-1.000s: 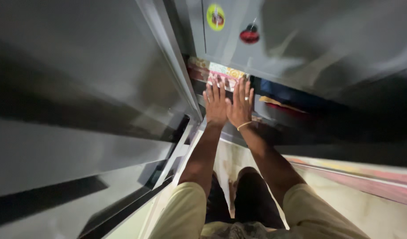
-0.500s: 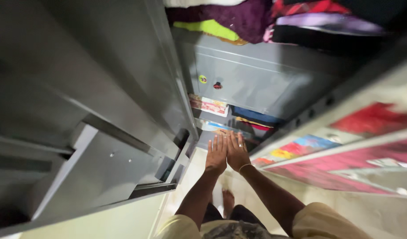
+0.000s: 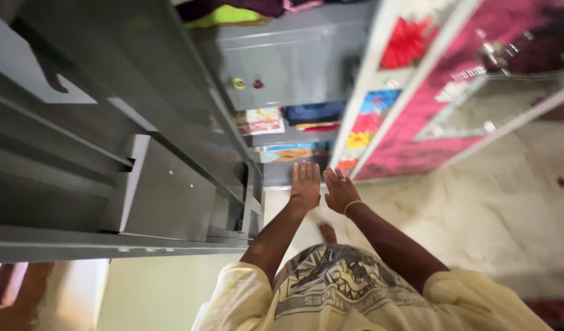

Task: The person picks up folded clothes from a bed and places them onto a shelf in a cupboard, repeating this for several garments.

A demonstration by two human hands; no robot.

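Both the left hand (image 3: 306, 187) and right hand (image 3: 340, 191) hover empty, fingers spread flat, just before the lower shelf (image 3: 294, 153) of the grey steel wardrobe (image 3: 282, 61), between its doors.

Grey metal cupboard (image 3: 282, 64), doors swung wide. On the top shelf, along its front edge, a heap of folded clothes (image 3: 233, 12) in yellow-green, dark purple and pink. Below that, a closed grey locker panel (image 3: 294, 61) with a round yellow sticker (image 3: 238, 83) and a red knob (image 3: 258, 84) near its left edge. On the next shelf, patterned cloth (image 3: 259, 121) at the left, dark blue folded cloth (image 3: 312, 112) over red and yellow layers at the right. On the lowest visible shelf, more printed cloth (image 3: 288, 153). Underneath, pale marbled floor (image 3: 478, 196).
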